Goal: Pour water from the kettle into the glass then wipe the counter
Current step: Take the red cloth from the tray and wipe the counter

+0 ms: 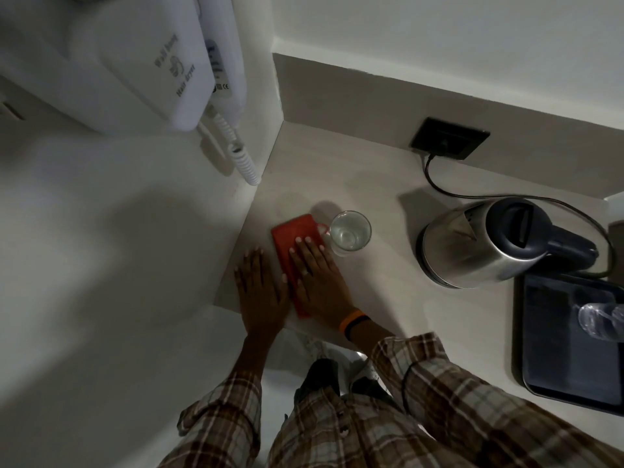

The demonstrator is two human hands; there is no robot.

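Observation:
A folded red cloth (293,235) lies on the pale counter (378,298) just left of a clear glass (349,233) that holds some water. My right hand (320,278) lies flat on the cloth, fingers spread and pointing away from me. My left hand (261,292) rests flat on the counter beside the cloth's left edge, holding nothing. A steel kettle (472,251) with a dark lid and handle stands on the counter to the right, apart from both hands.
The kettle's black cord (449,190) runs to a dark socket plate (449,138) on the back wall. A dark tray (570,336) with a plastic bottle (604,320) sits at right. A wall hair dryer (162,62) with a coiled cord hangs at upper left.

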